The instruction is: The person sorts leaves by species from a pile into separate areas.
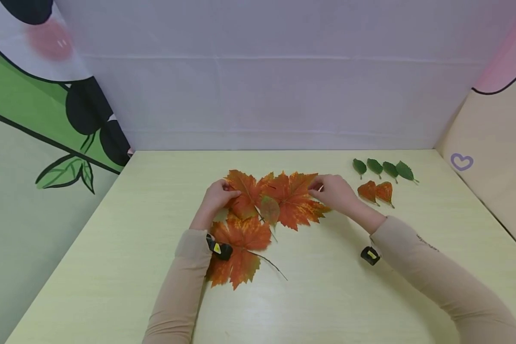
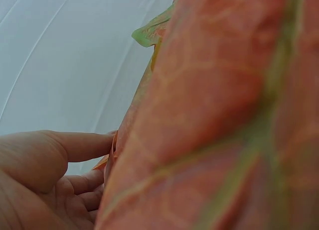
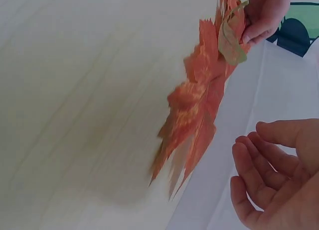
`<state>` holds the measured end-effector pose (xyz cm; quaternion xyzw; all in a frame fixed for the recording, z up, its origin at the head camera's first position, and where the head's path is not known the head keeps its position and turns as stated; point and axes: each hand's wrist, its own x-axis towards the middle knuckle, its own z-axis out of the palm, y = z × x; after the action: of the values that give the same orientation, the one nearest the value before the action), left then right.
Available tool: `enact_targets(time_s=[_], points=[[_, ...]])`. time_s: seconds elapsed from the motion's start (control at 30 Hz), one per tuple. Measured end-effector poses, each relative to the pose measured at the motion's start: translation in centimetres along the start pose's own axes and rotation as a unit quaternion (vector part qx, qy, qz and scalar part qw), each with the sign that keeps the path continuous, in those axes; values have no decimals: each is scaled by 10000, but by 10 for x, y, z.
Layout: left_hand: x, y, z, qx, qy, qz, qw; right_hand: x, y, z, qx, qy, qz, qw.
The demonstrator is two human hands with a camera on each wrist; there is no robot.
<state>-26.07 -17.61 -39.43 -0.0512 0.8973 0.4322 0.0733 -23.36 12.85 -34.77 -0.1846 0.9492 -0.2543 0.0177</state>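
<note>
My left hand (image 1: 216, 197) pinches the edge of an orange maple leaf (image 1: 246, 191), thumb against fingers, as the left wrist view shows. A second orange maple leaf (image 1: 293, 199) overlaps it on the right, and a small greenish leaf (image 1: 269, 209) lies over where they meet. My right hand (image 1: 333, 192) is beside the right-hand leaf's outer edge. In the right wrist view, that hand's loosely bent fingers (image 3: 261, 165) stand apart from the leaf and hold nothing. Nearer me, a third maple leaf (image 1: 238, 239) with a long stem is partly covered by the left wrist camera.
Several small green leaves (image 1: 374, 166) form a row at the back right of the pale table (image 1: 318, 296). Below them lie two small orange-brown leaves (image 1: 384, 192). A pale cloth (image 1: 258, 95) rises behind the table, with printed panels on both sides.
</note>
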Motion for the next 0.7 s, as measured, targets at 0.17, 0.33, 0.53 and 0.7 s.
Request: enact_targets(time_s=[0.17,0.33,0.53,0.7], points=[[-1,1,0,-3,8,9,10000,5,-23,17,123,-126,-289,9994],[-1,2,0,-54,-28,-40,10000,9,-44,36,172,-387,-567,9975],[0,3,-1,-29,-47,-94,9999,14,-59,56,146,-736,-469,9961],[0,2,-1,-39,-57,-70,10000,18,-62,64,183,-780,-244,9965]])
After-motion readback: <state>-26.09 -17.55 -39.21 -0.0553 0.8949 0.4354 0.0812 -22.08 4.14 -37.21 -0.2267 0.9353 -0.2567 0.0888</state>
